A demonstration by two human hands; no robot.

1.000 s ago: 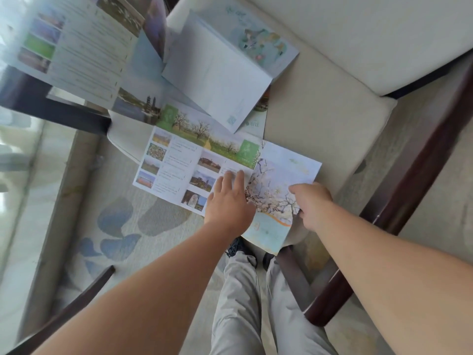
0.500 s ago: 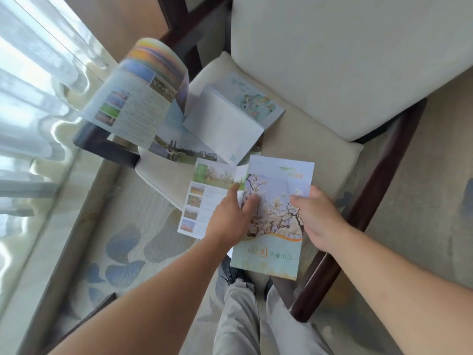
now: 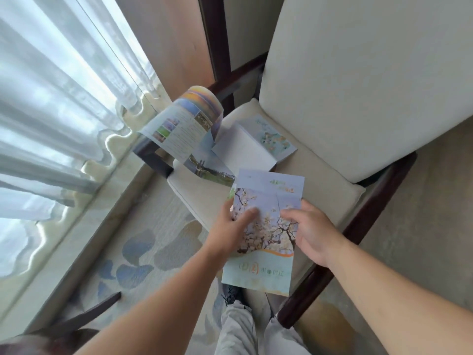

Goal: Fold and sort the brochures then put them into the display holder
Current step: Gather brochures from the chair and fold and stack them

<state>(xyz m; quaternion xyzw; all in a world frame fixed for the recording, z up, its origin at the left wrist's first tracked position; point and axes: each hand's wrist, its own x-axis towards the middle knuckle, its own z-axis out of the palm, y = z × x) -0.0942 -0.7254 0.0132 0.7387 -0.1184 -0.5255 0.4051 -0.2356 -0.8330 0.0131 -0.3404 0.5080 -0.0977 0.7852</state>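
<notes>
Hands grip one folded blossom brochure at lower centre: left hand pinching its left edge, right hand its right. Two open brochures lie on the chair seat above.

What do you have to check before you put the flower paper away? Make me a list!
1. Flower brochure folded shut, cover up: ok.
2. Firm hold: the left hand and the right hand pinch its two sides: ok.
3. Edges lined up: not ok, one panel sticks out past the cover at the far edge.
4. Other brochures folded: not ok. The long brochure hangs open over the armrest, and the white brochure lies half open on the chair seat.
5. Display holder within reach: cannot tell, it is not in view.
</notes>
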